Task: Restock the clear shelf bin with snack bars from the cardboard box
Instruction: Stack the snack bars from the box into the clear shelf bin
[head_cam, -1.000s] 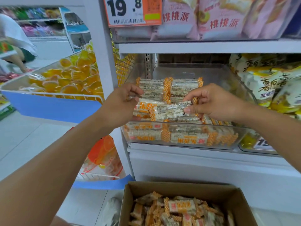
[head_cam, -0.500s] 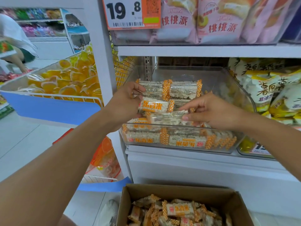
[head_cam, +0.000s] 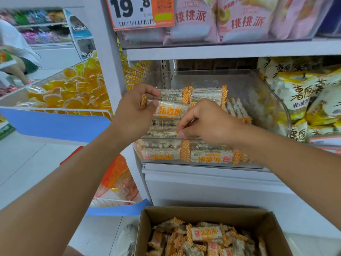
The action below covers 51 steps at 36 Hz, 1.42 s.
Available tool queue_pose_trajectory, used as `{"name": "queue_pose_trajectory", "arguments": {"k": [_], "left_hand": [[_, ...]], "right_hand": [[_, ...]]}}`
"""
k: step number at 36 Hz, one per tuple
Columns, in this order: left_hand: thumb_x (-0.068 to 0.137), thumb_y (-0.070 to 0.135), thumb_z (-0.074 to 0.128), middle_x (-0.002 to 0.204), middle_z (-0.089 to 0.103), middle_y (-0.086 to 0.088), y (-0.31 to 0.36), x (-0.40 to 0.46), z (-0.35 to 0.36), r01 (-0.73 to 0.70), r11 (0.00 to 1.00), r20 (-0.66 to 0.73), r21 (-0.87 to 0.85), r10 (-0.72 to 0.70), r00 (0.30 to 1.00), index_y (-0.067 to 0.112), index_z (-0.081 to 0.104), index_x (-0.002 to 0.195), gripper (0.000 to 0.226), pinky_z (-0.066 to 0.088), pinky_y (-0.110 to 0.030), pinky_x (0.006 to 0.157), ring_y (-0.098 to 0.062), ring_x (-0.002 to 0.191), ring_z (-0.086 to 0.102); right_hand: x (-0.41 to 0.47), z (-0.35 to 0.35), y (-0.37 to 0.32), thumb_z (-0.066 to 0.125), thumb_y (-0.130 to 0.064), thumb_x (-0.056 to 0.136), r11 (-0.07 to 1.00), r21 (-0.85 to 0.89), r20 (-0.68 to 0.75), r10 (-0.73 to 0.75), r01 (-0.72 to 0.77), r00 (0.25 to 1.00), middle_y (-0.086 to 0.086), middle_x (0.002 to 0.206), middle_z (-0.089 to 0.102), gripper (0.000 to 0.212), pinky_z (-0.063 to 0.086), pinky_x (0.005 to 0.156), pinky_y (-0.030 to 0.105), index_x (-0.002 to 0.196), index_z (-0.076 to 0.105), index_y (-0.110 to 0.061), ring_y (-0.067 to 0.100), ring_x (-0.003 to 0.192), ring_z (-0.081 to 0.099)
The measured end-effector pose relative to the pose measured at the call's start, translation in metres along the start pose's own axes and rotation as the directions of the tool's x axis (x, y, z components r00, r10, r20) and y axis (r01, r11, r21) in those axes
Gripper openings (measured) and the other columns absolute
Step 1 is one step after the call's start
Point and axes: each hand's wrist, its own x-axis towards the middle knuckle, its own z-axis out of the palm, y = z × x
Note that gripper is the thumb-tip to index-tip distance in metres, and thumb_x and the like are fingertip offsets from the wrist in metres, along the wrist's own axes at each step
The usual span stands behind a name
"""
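Note:
The clear shelf bin (head_cam: 265,100) sits on the middle shelf, holding rows of white snack bars with orange checked ends. My left hand (head_cam: 136,109) pinches the left end of a snack bar (head_cam: 171,110) printed with orange characters, held over the bin's front left. My right hand (head_cam: 204,121) grips the right ends of a small stack of bars (head_cam: 162,129) just above the bin's front rim; its fingers hide those ends. The cardboard box (head_cam: 208,215) stands open on the floor below, with several loose bars (head_cam: 204,234) inside.
Yellow chip bags (head_cam: 302,97) fill the bin to the right. Pink packets (head_cam: 221,19) and a price tag (head_cam: 140,12) sit on the shelf above. A blue-fronted wire basket (head_cam: 59,124) of orange jelly cups juts out on the left. A person bends down far left.
Both hands have sunk lower into the front of the bin with the bars. My right hand has turned fingers-down and moved left, closer to my left hand.

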Motion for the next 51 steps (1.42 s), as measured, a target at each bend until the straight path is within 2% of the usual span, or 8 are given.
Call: {"name": "queue_pose_trajectory", "arguments": {"k": [4, 12, 19, 23, 32, 38, 45, 51], "left_hand": [[0.099, 0.011, 0.058, 0.075, 0.059, 0.003, 0.007, 0.001, 0.007, 0.072, 0.986, 0.026, -0.15, -0.069, 0.997, 0.013, 0.064, 0.111, 0.013, 0.037, -0.007, 0.048, 0.006, 0.046, 0.05], [0.096, 0.01, 0.062, 0.089, 0.066, 0.016, 0.014, 0.011, 0.036, 0.087, 0.95, 0.116, -0.299, -0.055, 0.992, 0.023, 0.066, 0.104, 0.016, 0.042, -0.011, 0.059, 0.001, 0.07, 0.06], [0.094, 0.04, 0.06, 0.149, 0.046, -0.005, 0.0, 0.016, 0.041, -0.13, 0.956, 0.282, 0.264, 0.053, 0.958, 0.022, 0.033, 0.149, 0.064, 0.04, -0.032, 0.104, -0.02, 0.13, 0.05], [0.099, 0.059, 0.028, 0.167, -0.003, -0.002, -0.024, 0.014, 0.038, -0.076, 0.81, 0.464, 0.581, -0.253, 0.849, 0.018, 0.003, 0.159, 0.077, 0.003, -0.04, 0.123, -0.021, 0.153, -0.007], [0.091, 0.067, 0.026, 0.166, -0.012, -0.001, -0.032, 0.027, 0.037, -0.083, 0.787, 0.539, 0.611, -0.337, 0.772, 0.023, -0.002, 0.159, 0.086, -0.008, -0.038, 0.121, -0.02, 0.151, -0.017], [0.064, 0.083, 0.015, 0.162, -0.024, 0.005, -0.022, 0.025, 0.035, -0.068, 0.772, 0.579, 0.632, -0.412, 0.704, 0.032, -0.013, 0.156, 0.109, -0.013, -0.041, 0.119, -0.019, 0.149, -0.025], [0.068, 0.078, 0.008, 0.164, -0.019, 0.006, -0.023, 0.023, 0.04, -0.01, 0.793, 0.516, 0.609, -0.387, 0.765, 0.033, -0.008, 0.157, 0.101, -0.012, -0.039, 0.119, -0.018, 0.15, -0.022], [0.075, 0.079, 0.007, 0.161, -0.029, 0.003, -0.017, 0.03, 0.038, -0.087, 0.693, 0.549, 0.716, -0.482, 0.683, 0.033, -0.021, 0.154, 0.096, -0.012, -0.043, 0.119, -0.022, 0.149, -0.025]], "right_hand": [[-0.008, -0.012, 0.004, 0.073, -0.005, 0.089, 0.99, 0.122, 0.132, 0.053, -0.069, 0.99, 0.008, 0.097, 0.077, 0.014, 0.059, 0.086, 0.028, 0.099, 0.079, -0.011, 0.017, 0.093, 0.072], [-0.021, -0.062, 0.028, 0.082, -0.025, 0.081, 0.96, 0.252, -0.274, 0.196, -0.126, 0.942, -0.005, 0.112, 0.058, 0.044, 0.063, 0.065, 0.036, 0.121, 0.062, -0.024, 0.009, 0.087, 0.064], [-0.007, -0.055, 0.058, 0.078, -0.013, 0.083, 0.94, 0.279, -0.269, 0.271, -0.195, 0.924, 0.012, 0.078, 0.07, 0.028, 0.058, 0.055, 0.023, 0.11, 0.07, -0.01, 0.009, 0.056, 0.064], [0.014, -0.064, 0.08, 0.078, -0.031, 0.085, 0.924, 0.188, -0.42, 0.382, -0.333, 0.823, -0.006, 0.067, 0.057, 0.035, 0.046, 0.051, 0.017, 0.116, 0.07, -0.017, 0.006, 0.052, 0.052], [0.057, -0.057, 0.09, 0.077, -0.015, 0.086, 0.875, -0.281, -0.412, 0.261, -0.394, 0.873, 0.005, 0.133, 0.061, 0.036, 0.04, 0.089, 0.017, 0.119, 0.066, -0.026, 0.015, 0.111, 0.06], [0.069, -0.05, 0.087, 0.054, -0.001, 0.093, 0.745, -0.593, -0.158, 0.263, -0.305, 0.952, -0.002, 0.168, -0.006, 0.086, 0.006, 0.123, 0.04, 0.16, 0.01, -0.033, 0.025, 0.153, -0.009], [0.088, -0.031, 0.089, 0.022, -0.074, 0.094, 0.545, -0.8, -0.025, 0.387, -0.25, 0.922, -0.002, 0.166, -0.016, 0.086, -0.01, 0.117, 0.063, 0.158, -0.013, -0.029, 0.02, 0.154, -0.011], [0.097, -0.043, 0.082, 0.016, -0.088, 0.083, 0.473, -0.856, 0.011, 0.423, -0.21, 0.906, -0.006, 0.167, -0.009, 0.095, -0.007, 0.114, 0.07, 0.158, -0.009, -0.036, 0.021, 0.154, -0.003]]}}
